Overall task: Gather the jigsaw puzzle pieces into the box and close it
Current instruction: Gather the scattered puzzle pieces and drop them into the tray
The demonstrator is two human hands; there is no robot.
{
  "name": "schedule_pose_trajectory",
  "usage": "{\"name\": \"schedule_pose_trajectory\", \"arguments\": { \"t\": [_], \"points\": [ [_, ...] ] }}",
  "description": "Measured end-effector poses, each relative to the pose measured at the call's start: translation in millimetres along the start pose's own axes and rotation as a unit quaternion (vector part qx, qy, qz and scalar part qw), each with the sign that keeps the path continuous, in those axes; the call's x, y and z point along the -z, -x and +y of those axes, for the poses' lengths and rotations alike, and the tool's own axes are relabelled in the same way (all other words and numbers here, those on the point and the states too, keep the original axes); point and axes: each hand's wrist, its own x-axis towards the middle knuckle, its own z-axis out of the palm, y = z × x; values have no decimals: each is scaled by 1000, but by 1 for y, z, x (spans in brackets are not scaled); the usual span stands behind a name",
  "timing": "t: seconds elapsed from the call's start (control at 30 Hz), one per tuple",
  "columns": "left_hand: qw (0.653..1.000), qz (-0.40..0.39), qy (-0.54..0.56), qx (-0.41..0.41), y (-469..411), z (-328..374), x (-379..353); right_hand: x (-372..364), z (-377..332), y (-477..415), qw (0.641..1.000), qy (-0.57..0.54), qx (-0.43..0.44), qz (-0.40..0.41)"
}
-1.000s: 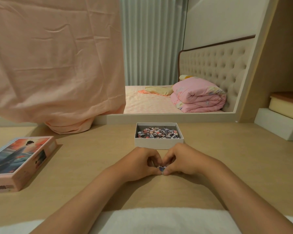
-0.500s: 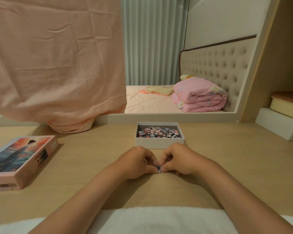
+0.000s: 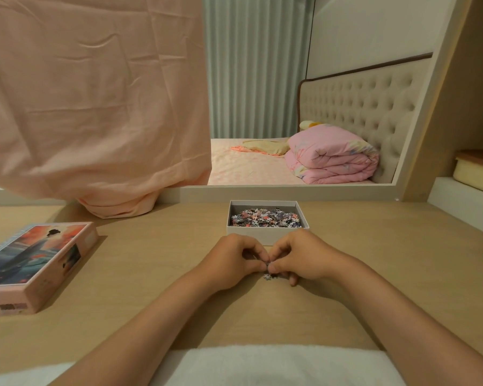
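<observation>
My left hand (image 3: 232,260) and right hand (image 3: 301,257) are pinching pieces (image 3: 267,277) on the table, just before the open box (image 3: 265,237). Risk: thin pieces slipping from the pinch in transfer; one is lying loose beneath. Curled fingers are hiding the count held. Lid (image 3: 39,260) is sitting well left.

In front of me a pale wooden desk (image 3: 123,316) runs up to a white frame (image 3: 290,189); whether that is a mirror or an opening I cannot tell. A peach cloth (image 3: 95,93) hangs over its left part, its end bunched on the desk. Within the frame I see a bed (image 3: 243,168) with a beige tufted headboard (image 3: 368,104), a folded pink quilt (image 3: 332,160), pale green curtains (image 3: 257,65) and a white wall (image 3: 374,29). On my right, a white block (image 3: 463,207) sits in a wooden alcove. The light is soft and warm.
</observation>
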Motion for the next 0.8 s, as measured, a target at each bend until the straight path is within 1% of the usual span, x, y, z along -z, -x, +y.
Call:
{"name": "schedule_pose_trajectory", "arguments": {
  "t": [0.07,0.13,0.2,0.27,0.33,0.37,0.43,0.47,0.53,0.6,0.67,0.73,0.8],
  "points": [
    [999,32,40,14,-8,5,3,6,-5,-4,999,-34,8,38],
    [992,68,105,27,-22,11,12,17,-13,-11,994,-55,23,91],
    [986,99,135,24,-42,18,24,31,-23,-22,986,-69,52,144],
    [984,123,126,22,-62,22,35,44,-30,-36,976,-62,74,197],
    [990,125,62,17,-79,20,40,52,-33,-49,971,-9,75,225],
    [994,105,3,15,-85,17,40,53,-31,-54,974,32,67,212],
    [991,54,-117,22,-89,10,37,53,-24,-60,979,121,45,156],
    [988,46,-147,22,-88,6,36,52,-20,-62,978,144,40,148],
    [985,62,-161,-1,-81,1,34,52,-14,-60,975,137,44,167],
    [980,96,-165,-48,-72,-1,34,52,-13,-55,973,127,63,184],
    [977,109,-158,-87,-63,-1,32,49,-13,-46,972,121,85,184],
    [983,81,-134,-98,-50,1,29,43,-14,-33,976,115,98,156],
    [990,5,-118,-79,-37,4,24,35,-14,-18,986,111,86,86]
  ]
}}
